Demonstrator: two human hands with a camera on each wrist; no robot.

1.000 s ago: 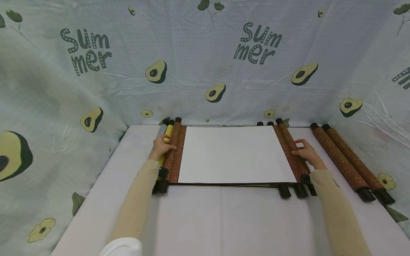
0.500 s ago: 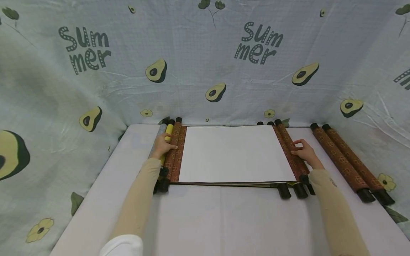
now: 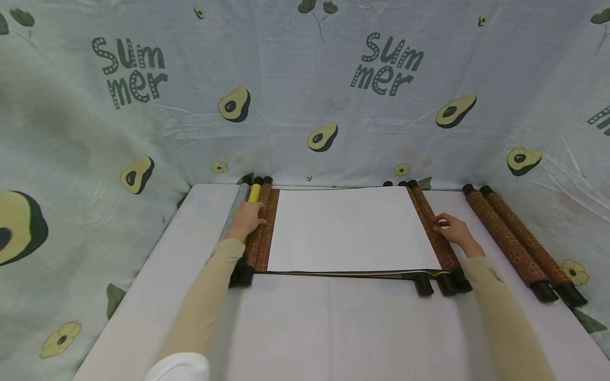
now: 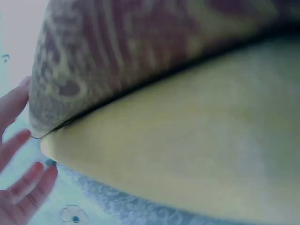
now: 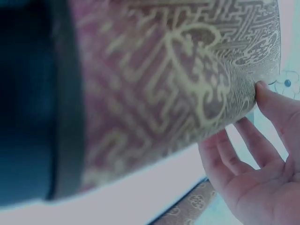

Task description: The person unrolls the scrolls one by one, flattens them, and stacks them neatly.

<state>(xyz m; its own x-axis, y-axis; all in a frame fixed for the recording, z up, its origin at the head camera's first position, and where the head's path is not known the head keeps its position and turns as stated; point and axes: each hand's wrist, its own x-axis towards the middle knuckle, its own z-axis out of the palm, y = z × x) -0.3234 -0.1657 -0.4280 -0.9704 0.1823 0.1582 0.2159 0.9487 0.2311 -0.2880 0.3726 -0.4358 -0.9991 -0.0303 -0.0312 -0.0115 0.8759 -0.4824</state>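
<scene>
A hanging scroll with blank white paper (image 3: 352,230) lies partly unrolled, its ends wound into brown patterned rolls with black knobs. At its left end, my left hand (image 3: 244,218) reaches over a yellow roll (image 3: 254,193) and grips the brown roll (image 3: 254,248). The left wrist view has its fingers (image 4: 35,185) around the far end of the brown patterned roll (image 4: 108,56), above the yellow one. Thumb and fingers of my right hand (image 3: 452,231) pinch the right brown roll (image 3: 423,209). In the right wrist view the thumb presses the patterned cloth (image 5: 187,79), fingers beneath.
Left of the yellow roll lies a grey-blue roll (image 3: 233,209). Two more brown rolls (image 3: 507,238) lie side by side at the right. More black knobs (image 3: 423,284) stick out under the scroll's front right. A patterned curtain (image 3: 286,79) stands behind the white table (image 3: 329,328).
My left hand has shifted slightly right, further over the brown roll. Both end rolls of the top scroll have settled lower, their near knobs now lying beside the others. The right hand has barely moved.
</scene>
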